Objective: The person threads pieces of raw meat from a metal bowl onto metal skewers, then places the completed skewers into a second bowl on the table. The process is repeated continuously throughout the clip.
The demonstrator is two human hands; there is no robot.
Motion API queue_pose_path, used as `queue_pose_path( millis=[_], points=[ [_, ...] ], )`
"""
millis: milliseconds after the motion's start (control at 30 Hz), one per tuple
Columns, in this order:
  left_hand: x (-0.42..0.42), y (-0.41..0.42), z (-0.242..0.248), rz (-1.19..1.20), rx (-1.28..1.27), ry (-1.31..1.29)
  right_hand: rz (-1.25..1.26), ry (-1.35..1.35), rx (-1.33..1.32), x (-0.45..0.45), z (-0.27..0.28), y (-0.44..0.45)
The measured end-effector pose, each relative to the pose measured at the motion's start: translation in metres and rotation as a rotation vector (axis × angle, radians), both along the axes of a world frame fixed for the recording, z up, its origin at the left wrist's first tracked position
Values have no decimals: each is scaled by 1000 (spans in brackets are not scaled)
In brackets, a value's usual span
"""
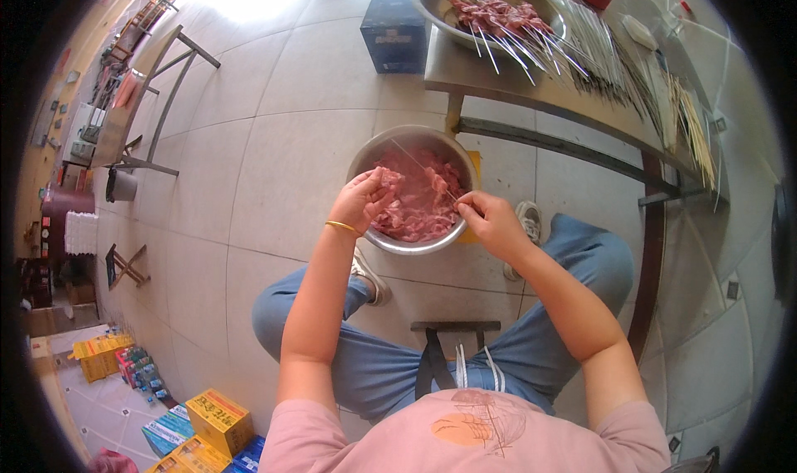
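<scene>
A round metal basin (412, 246) of raw sliced meat (414, 215) stands on the floor between my feet. Over its right rim, my right hand (489, 218) grips a thin metal skewer (409, 154) near one end. The skewer slants up and left across the basin, with a clump of threaded meat (441, 179) on its lower part. My left hand (364, 199) is at the basin's left side and pinches a piece of raw meat (390, 177) between thumb and fingers. That piece is apart from the skewer's tip.
On the metal table (492, 78) at the upper right sits a second basin (429, 6) with skewered meat (498, 15). Beside it lie many bare metal skewers (591, 50) and wooden sticks (691, 131). A dark blue box (393, 34) stands by the table. Cartons (219, 420) are at the lower left.
</scene>
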State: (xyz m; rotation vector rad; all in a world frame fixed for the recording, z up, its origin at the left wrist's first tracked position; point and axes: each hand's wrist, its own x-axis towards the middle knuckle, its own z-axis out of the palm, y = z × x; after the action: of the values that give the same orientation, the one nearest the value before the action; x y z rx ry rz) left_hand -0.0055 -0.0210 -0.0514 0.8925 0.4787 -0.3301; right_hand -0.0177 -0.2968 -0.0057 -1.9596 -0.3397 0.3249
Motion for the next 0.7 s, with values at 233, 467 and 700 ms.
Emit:
queue_pose_path(
  millis=[233,467,700],
  points=[
    [3,-2,14,223,-12,-52,87,32,32,-6,2,3],
    [4,4,18,319,-9,-136,160,106,19,-12,6,7],
    [3,5,19,368,-50,-199,137,73,-3,-13,5,11]
  ],
)
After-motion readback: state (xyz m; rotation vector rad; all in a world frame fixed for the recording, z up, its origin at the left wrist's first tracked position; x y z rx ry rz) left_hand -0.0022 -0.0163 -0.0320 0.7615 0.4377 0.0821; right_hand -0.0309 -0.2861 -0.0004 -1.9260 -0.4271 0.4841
